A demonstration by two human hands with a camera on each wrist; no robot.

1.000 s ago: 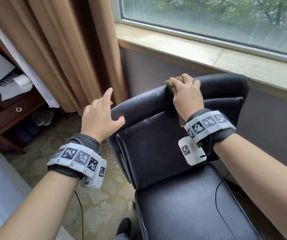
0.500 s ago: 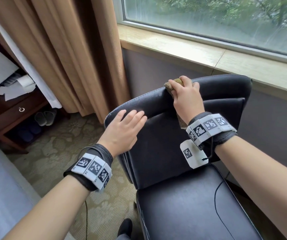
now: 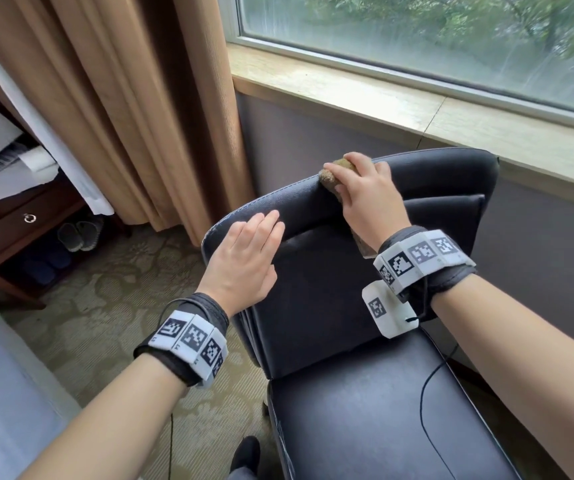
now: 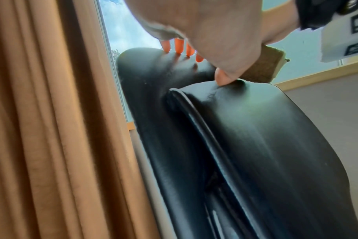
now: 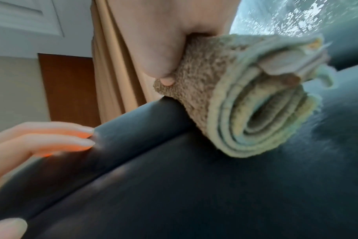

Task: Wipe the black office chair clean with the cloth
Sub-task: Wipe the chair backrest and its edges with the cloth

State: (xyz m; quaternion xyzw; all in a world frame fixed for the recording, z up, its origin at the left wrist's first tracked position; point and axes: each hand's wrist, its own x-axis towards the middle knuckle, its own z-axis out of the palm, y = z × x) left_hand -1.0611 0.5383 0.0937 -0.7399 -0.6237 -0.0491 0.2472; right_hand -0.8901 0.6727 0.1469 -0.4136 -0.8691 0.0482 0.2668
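Note:
The black office chair (image 3: 316,306) faces me, its backrest towards the window. My right hand (image 3: 365,199) grips a folded brown cloth (image 3: 332,174) and holds it on the top edge of the backrest. In the right wrist view the cloth (image 5: 245,113) shows as a thick roll pinched under my thumb, lying on the black leather. My left hand (image 3: 244,258) lies flat with straight fingers on the backrest's upper left part. The left wrist view shows those fingertips (image 4: 178,46) touching the chair's top (image 4: 153,67).
A tan curtain (image 3: 122,98) hangs just left of the chair. The window sill (image 3: 382,98) runs close behind the backrest. A dark wooden cabinet (image 3: 8,230) with papers stands at the far left, shoes beneath it. A bed edge (image 3: 1,393) is at lower left.
My left hand has come down from the air and settled flat on the backrest's left side. My right hand with the cloth has stayed at the top edge.

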